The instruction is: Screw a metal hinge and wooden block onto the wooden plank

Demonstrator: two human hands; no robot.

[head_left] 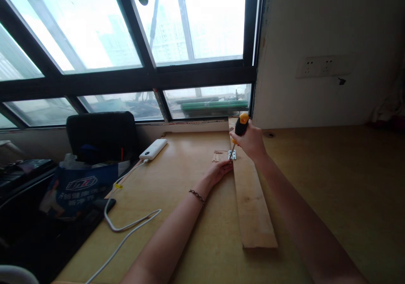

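My right hand point(251, 142) is wrapped round the black and yellow handle of a screwdriver point(241, 125). Its shaft slants down to a small silver hinge point(232, 154) at the left edge of a long wooden board point(249, 195). Close to the screwdriver's tip, the fingers of my left hand point(220, 171) are pressed together against the board's edge by the hinge; what they pinch, if anything, is too small to make out. A small wooden piece point(220, 155) lies just left of the hinge.
The board lies on a wooden table point(177, 242). On its left side are a white power bank point(153, 149) and a looping white cable point(126, 227). A black chair point(101, 132) with a blue bag point(79, 187) stands beyond the left edge. Windows and a wall rise behind.
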